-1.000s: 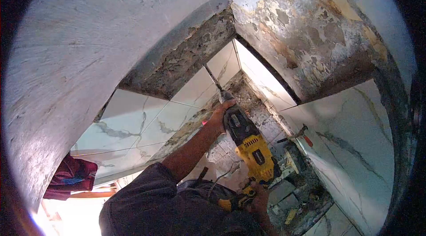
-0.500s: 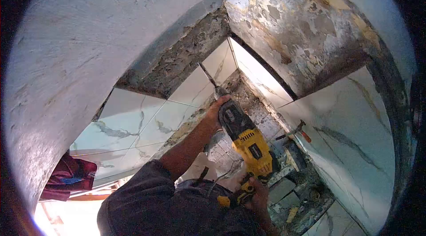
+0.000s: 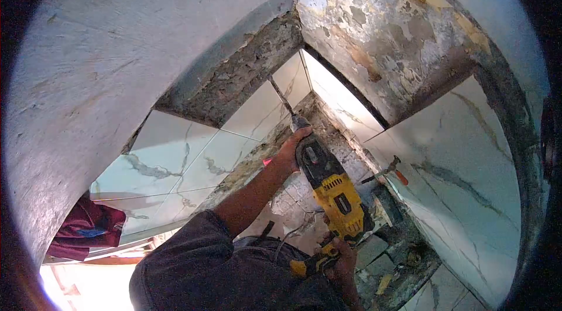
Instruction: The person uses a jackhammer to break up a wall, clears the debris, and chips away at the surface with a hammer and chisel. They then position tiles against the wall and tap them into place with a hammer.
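Note:
A yellow and black rotary hammer (image 3: 341, 201) points up and to the left. My left hand (image 3: 294, 148) wraps round its front end, just behind the chuck. My right hand (image 3: 343, 257) grips the rear handle, low in the view. The long chisel bit (image 3: 281, 95) reaches up to the top edge of the marbled wall tiles (image 3: 249, 111). Its tip overlaps the border between these tiles and the rough bare strip of wall (image 3: 240, 74) above them.
A hammer with an orange handle (image 3: 400, 176) lies by the right-hand tiled wall (image 3: 462, 165). Rubble and tile pieces (image 3: 380, 267) cover the floor at lower right. Dark red cloth (image 3: 88, 226) hangs at left. Peeling plaster (image 3: 392, 36) covers the upper right wall.
The rotary hammer has shifted slightly right with both hands still on it. Its bit tip has moved a little up and right, to the tiles' top edge.

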`<state>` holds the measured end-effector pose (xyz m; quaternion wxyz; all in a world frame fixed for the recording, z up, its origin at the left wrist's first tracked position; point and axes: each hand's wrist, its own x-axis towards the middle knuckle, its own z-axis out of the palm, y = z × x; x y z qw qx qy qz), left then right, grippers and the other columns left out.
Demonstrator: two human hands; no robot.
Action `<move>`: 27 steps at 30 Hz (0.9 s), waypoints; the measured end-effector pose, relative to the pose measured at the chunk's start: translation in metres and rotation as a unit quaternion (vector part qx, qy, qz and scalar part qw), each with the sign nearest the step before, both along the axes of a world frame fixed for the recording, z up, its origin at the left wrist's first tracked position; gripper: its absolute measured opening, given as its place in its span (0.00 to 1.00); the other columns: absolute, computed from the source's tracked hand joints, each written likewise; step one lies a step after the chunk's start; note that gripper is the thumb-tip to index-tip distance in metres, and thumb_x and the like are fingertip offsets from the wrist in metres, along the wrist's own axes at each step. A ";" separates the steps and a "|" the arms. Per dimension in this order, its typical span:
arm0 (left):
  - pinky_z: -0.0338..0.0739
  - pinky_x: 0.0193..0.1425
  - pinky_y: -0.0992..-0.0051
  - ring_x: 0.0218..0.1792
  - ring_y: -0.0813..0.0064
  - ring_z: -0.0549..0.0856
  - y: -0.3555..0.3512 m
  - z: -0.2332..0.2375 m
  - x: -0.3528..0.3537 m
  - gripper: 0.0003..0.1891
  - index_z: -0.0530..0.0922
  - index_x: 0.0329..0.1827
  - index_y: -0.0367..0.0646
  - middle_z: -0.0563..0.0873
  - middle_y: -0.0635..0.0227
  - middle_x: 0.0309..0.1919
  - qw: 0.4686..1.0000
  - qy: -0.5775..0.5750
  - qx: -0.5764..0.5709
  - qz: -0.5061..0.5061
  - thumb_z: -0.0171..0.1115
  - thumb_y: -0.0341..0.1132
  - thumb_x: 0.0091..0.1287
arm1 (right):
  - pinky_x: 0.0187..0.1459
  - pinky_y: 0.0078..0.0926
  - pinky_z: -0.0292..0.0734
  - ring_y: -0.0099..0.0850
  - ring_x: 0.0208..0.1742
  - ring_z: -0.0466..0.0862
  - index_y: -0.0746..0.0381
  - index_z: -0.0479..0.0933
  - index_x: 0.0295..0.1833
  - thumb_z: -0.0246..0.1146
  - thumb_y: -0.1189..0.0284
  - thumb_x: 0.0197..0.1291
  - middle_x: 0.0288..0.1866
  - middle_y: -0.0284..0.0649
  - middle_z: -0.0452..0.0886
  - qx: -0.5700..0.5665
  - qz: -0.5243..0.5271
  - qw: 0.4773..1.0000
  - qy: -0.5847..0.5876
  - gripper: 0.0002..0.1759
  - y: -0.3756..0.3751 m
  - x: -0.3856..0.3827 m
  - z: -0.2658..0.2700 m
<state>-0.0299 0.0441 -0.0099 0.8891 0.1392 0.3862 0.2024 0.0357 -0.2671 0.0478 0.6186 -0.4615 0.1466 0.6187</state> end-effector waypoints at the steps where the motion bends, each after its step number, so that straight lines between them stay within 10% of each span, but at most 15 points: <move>1: 0.82 0.38 0.63 0.28 0.64 0.84 0.003 0.001 0.000 0.15 0.76 0.35 0.41 0.84 0.62 0.28 1.000 0.004 -0.009 0.003 0.61 0.46 0.60 | 0.34 0.31 0.81 0.35 0.32 0.82 0.69 0.73 0.44 0.60 0.67 0.59 0.34 0.41 0.80 0.002 0.001 1.000 -0.001 0.15 0.005 0.000 0.008; 4: 0.81 0.37 0.63 0.27 0.64 0.84 0.008 -0.001 0.000 0.16 0.76 0.35 0.42 0.84 0.62 0.28 1.000 0.023 0.008 0.012 0.62 0.46 0.59 | 0.34 0.31 0.81 0.33 0.32 0.82 0.68 0.73 0.44 0.60 0.67 0.59 0.34 0.40 0.80 0.106 0.012 0.979 -0.176 0.15 0.011 0.000 0.012; 12: 0.81 0.36 0.63 0.27 0.66 0.83 0.014 -0.004 0.001 0.13 0.75 0.35 0.43 0.83 0.63 0.27 0.999 0.007 0.018 0.037 0.63 0.44 0.59 | 0.33 0.28 0.80 0.31 0.34 0.83 0.67 0.75 0.45 0.61 0.69 0.56 0.37 0.41 0.81 -0.010 0.027 0.999 0.015 0.14 0.017 0.004 -0.019; 27: 0.82 0.36 0.65 0.27 0.67 0.84 0.024 -0.008 0.005 0.14 0.76 0.35 0.43 0.84 0.63 0.28 1.000 0.007 0.009 0.019 0.62 0.46 0.60 | 0.34 0.34 0.81 0.35 0.32 0.82 0.65 0.72 0.49 0.59 0.73 0.58 0.32 0.40 0.80 -0.007 0.027 0.999 0.020 0.13 0.050 0.016 0.038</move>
